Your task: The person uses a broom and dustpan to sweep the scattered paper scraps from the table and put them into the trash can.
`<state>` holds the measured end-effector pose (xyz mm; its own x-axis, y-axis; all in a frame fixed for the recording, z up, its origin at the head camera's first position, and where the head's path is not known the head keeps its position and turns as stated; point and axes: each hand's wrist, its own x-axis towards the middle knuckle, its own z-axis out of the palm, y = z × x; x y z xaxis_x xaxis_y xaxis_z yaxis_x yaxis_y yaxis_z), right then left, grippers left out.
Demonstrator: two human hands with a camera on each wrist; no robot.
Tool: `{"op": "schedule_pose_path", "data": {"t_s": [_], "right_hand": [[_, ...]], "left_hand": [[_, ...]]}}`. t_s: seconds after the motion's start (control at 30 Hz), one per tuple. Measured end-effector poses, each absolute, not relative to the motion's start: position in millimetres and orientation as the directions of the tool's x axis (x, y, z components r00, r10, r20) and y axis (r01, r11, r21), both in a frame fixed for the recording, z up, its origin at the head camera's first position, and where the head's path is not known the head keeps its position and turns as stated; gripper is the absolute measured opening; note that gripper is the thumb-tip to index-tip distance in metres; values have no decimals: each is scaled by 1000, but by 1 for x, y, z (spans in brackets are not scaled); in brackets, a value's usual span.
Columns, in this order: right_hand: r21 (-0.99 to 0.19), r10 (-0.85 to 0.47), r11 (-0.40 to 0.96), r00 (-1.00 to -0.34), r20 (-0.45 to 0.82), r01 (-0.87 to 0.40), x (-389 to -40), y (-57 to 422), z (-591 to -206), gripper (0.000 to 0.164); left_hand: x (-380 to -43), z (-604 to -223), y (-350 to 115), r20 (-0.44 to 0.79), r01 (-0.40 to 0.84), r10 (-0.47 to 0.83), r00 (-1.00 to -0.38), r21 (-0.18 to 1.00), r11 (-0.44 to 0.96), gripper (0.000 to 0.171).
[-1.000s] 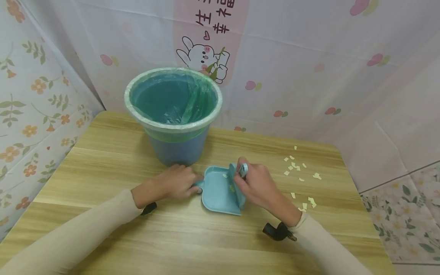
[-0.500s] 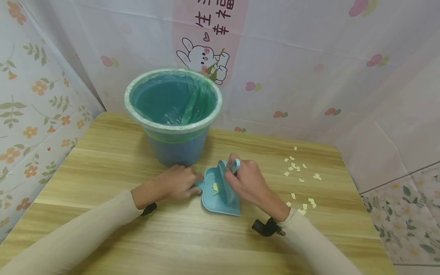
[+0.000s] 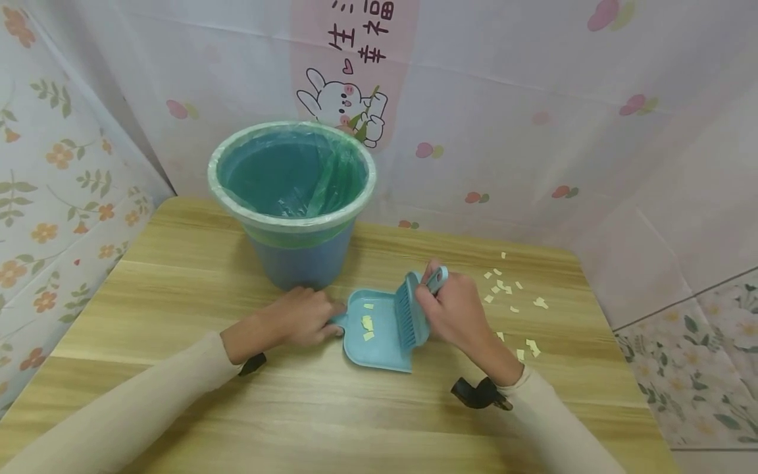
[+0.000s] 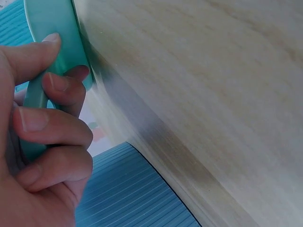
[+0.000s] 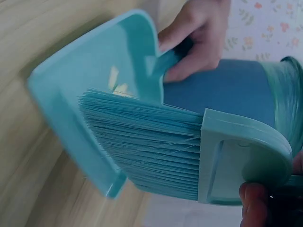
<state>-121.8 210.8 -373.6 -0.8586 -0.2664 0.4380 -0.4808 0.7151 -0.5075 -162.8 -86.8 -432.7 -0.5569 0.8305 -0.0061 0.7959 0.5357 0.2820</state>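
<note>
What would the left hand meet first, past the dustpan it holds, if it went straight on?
Past the dustpan, the left hand would probably meet the brush in the right hand first, though depth is hard to judge.

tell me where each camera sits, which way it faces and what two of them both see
Head: worn on the head, facing forward and down at dustpan, brush and bin; left hand, right hand and sleeves show.
Left wrist: on that wrist, looking at the dustpan's handle; only the left hand shows.
Right wrist: on that wrist, looking past the brush to the dustpan; some right fingers and the left hand show.
Shared: head and right wrist both show paper scraps in the dustpan.
</note>
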Motion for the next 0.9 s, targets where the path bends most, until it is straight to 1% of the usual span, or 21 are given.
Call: {"op": "schedule_pose_path", "data": {"t_s": [0.47,0.9], "right_hand": [[-453,-187,802,-884,430,-389,-107,257,-380,11],[-390,-207,830,-869,448,-399,-107,271,-383,15]], "left_hand": [[-164,-435,-87,-26,792,830,-557,285,540,21],[-165,-435,-88,-29,789,830,-556,295,539,22]]}}
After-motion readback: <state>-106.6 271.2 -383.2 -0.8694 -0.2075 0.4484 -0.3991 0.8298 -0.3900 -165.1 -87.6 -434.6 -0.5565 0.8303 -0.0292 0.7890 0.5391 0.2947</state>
